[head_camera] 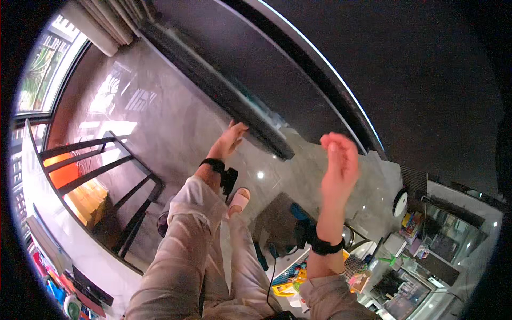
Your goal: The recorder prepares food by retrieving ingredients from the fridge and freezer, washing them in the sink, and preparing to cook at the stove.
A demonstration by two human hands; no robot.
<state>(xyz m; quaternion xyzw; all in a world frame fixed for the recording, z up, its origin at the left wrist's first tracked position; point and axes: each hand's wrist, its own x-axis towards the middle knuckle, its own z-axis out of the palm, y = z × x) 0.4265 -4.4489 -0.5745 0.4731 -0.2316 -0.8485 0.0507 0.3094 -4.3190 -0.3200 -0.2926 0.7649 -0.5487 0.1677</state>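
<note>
My left hand (230, 140) reaches forward over the grey floor, its fingers loosely bent and apart, with nothing seen in them. In the picture its fingertips overlap the edge of a long, low dark bench or ledge (224, 100); I cannot tell whether they touch it. A black band with a small device (229, 180) circles that wrist. Raised on the other side, my right hand (340, 164) is blurred, its fingers curled together and no object visible in it. A black strap (328, 246) is round the right wrist. Below, one foot wears a pale slide sandal (240, 198).
To the left, a white table (132, 264) stands by a black metal frame (120, 160), with an orange item (64, 170) and a cardboard box (86, 200) behind it. A cluttered table with yellow plastic pieces (284, 288) lies at lower right. A cable (273, 276) hangs near my legs.
</note>
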